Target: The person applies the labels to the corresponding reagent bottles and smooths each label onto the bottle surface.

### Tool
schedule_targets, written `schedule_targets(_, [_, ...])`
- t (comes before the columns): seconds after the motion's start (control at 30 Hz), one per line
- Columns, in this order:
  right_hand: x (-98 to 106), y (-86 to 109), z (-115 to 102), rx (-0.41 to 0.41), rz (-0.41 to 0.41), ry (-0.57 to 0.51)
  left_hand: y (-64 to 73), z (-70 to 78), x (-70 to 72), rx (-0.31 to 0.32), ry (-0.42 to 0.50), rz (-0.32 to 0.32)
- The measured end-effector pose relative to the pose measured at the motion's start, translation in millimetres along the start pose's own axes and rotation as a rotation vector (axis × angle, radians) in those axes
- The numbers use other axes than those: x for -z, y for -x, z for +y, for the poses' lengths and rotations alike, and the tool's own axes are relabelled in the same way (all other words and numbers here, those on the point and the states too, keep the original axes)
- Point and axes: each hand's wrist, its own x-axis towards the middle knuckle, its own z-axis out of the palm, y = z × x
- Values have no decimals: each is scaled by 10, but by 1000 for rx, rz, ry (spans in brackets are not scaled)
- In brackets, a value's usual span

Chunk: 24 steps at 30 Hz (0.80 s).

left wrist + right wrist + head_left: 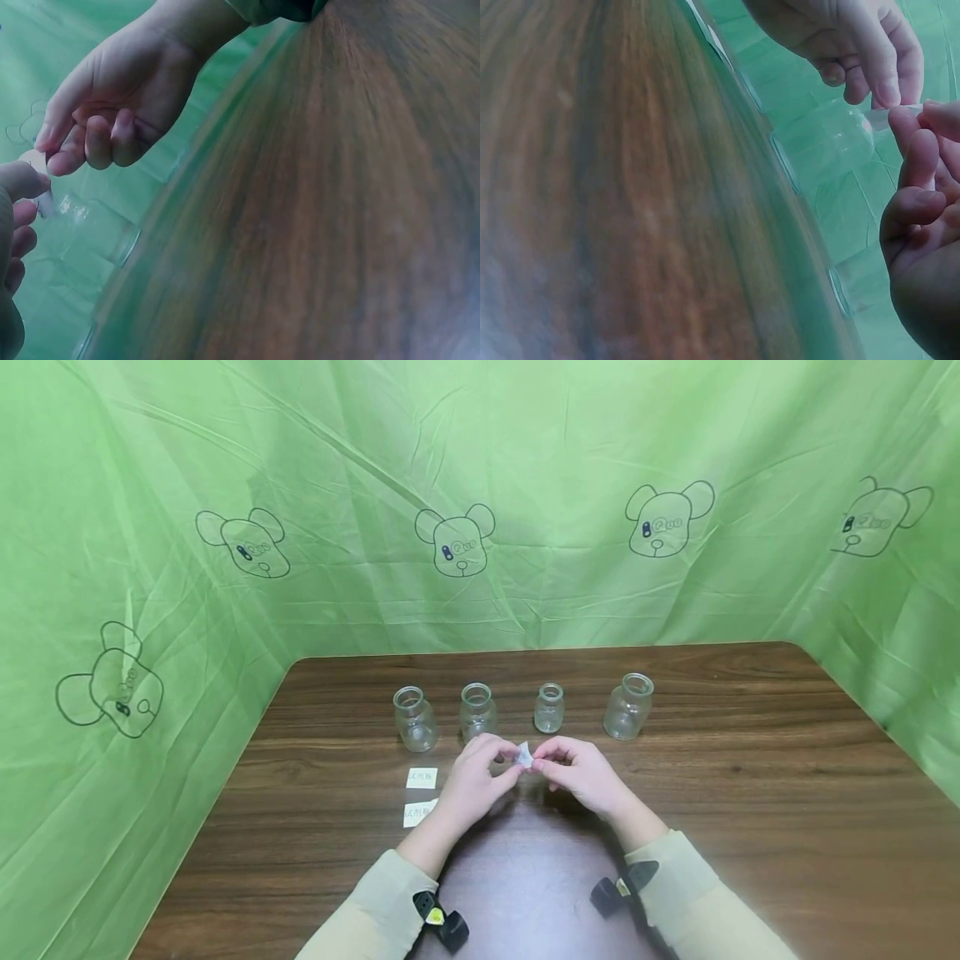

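A small white paper label is held up in front of the jars, slightly bent. My left hand pinches its left side between thumb and forefinger. From the other side, the thumb and forefinger of my right hand pinch its lower right edge. The left wrist view shows both sets of fingertips meeting at the label. Behind the hands stand a small glass jar and a larger glass jar, the latter's base partly hidden by my left hand. Any print on the held label is too small to read.
Another glass jar stands at the left and one more glass jar at the right, all uncapped. Two printed labels, an upper label and a lower label, lie left of my left forearm. A green curtain surrounds the wooden table.
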Motion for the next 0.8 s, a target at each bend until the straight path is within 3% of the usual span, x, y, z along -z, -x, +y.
schedule_targets(0.13, [-7, -2, -4, 10, 8, -8, 9, 14, -2, -22, 11, 19])
schedule_targets(0.3, [-9, -3, -6, 17, 10, -14, 11, 38, -15, -39, 51, -4])
schedule_targets(0.8, [-11, -18, 42, 43, -9, -23, 18, 57, -9, 30, 93, -44])
